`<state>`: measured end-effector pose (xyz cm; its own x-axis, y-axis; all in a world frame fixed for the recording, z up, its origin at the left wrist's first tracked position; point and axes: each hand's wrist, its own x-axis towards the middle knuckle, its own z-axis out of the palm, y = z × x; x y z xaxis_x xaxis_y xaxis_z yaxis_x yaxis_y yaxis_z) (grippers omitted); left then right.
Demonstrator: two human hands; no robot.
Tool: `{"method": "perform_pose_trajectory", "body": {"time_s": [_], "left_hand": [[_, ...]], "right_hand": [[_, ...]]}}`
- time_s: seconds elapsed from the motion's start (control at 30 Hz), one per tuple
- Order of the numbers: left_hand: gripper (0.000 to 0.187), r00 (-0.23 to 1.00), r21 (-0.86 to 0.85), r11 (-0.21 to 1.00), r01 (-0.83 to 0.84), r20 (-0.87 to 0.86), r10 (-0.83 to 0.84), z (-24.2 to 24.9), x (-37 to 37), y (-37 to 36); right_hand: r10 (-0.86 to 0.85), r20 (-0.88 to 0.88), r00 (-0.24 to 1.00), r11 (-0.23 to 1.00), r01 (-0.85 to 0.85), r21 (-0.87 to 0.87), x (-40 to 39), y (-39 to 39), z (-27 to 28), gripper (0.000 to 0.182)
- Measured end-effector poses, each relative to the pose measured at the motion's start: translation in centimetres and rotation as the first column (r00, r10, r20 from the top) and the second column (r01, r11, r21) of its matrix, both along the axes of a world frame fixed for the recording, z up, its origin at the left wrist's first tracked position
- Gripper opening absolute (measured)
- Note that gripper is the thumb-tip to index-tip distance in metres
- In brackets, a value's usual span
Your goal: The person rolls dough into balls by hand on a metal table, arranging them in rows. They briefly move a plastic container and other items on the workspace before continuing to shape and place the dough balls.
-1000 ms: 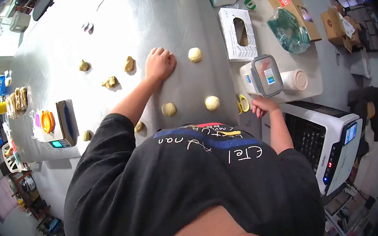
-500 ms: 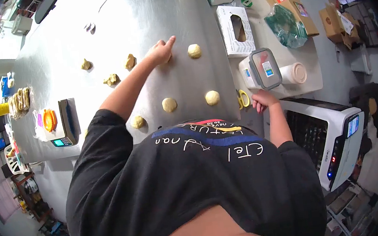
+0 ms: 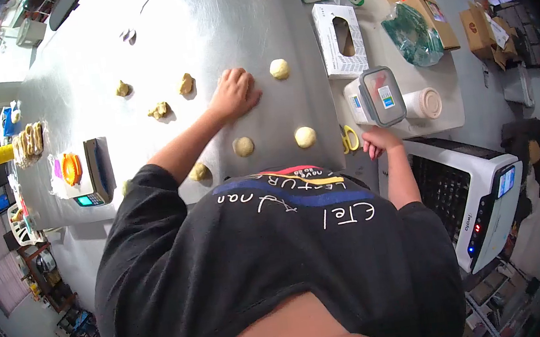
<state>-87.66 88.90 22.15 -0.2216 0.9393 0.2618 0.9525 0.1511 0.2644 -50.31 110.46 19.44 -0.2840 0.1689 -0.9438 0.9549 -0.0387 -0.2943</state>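
My left hand (image 3: 235, 94) lies palm down on the steel table (image 3: 200, 23), fingers together; whatever is under the palm is hidden. A round dough ball (image 3: 279, 69) sits just to its right. Nearer to me lie two smooth balls (image 3: 243, 146) (image 3: 305, 136) and a third dough ball (image 3: 198, 171) by my sleeve. Rough dough pieces (image 3: 186, 83) (image 3: 158, 110) (image 3: 122, 88) lie to the left of the hand. My right hand (image 3: 379, 141) is curled at the table's near edge, beside yellow scissors (image 3: 348, 138).
A scale (image 3: 87, 172) with an orange item (image 3: 70, 170) stands at the left edge. To the right are a white tissue box (image 3: 338, 39), a lidded plastic container (image 3: 378, 97), a white cup (image 3: 428, 103), a green bag (image 3: 411, 32) and a cardboard box (image 3: 418, 8). A white appliance (image 3: 480, 198) stands below right.
My left hand was flat on the table, lifted with a finger pointing half a second ago, and now rests palm down again, a little nearer to me. The right hand has barely moved.
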Motion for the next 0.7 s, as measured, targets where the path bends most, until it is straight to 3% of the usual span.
{"method": "perform_pose_trajectory", "body": {"time_s": [0.1,0.17,0.27,0.4,0.47,0.5,0.57,0.7], "left_hand": [[0.023,0.994,0.056,0.995,-0.079,0.086,0.074,-0.4,0.3,0.6],[0.024,0.981,-0.096,0.992,-0.087,0.167,0.103,-0.5,-0.1,1.0],[0.026,0.982,-0.196,0.971,-0.136,0.102,0.158,-0.2,-0.5,1.8],[0.028,0.981,-0.067,0.980,-0.189,0.039,0.191,0.2,0.0,2.2],[0.021,0.929,-0.230,0.915,-0.333,0.089,0.360,1.0,0.6,2.2],[0.021,0.931,-0.226,0.917,-0.329,0.088,0.355,1.0,0.9,1.9],[0.034,0.835,-0.228,0.856,-0.463,0.213,0.508,0.6,0.8,0.9],[0.049,0.871,-0.433,0.861,-0.268,0.273,0.408,1.7,-1.5,-2.0]], "right_hand": [[0.009,0.009,1.000,1.000,-0.009,-0.009,0.1,0.1,-0.4,0.034],[-0.001,0.025,1.000,1.000,0.001,-0.011,0.2,0.2,-0.5,0.034],[-0.003,0.031,1.000,1.000,0.003,-0.023,0.1,0.1,-0.4,0.034],[-0.004,0.006,1.000,1.000,0.004,-0.003,0.1,0.0,-0.2,0.035],[-0.001,-0.025,1.000,1.000,0.001,0.001,0.2,0.0,-0.2,0.035],[0.009,-0.046,0.999,1.000,-0.009,0.002,0.4,0.1,-0.3,0.035],[0.003,-0.042,0.999,1.000,-0.003,0.008,0.4,0.2,-0.5,0.035],[0.002,-0.032,0.999,1.000,-0.002,0.003,0.6,0.1,-0.7,0.035]]}}
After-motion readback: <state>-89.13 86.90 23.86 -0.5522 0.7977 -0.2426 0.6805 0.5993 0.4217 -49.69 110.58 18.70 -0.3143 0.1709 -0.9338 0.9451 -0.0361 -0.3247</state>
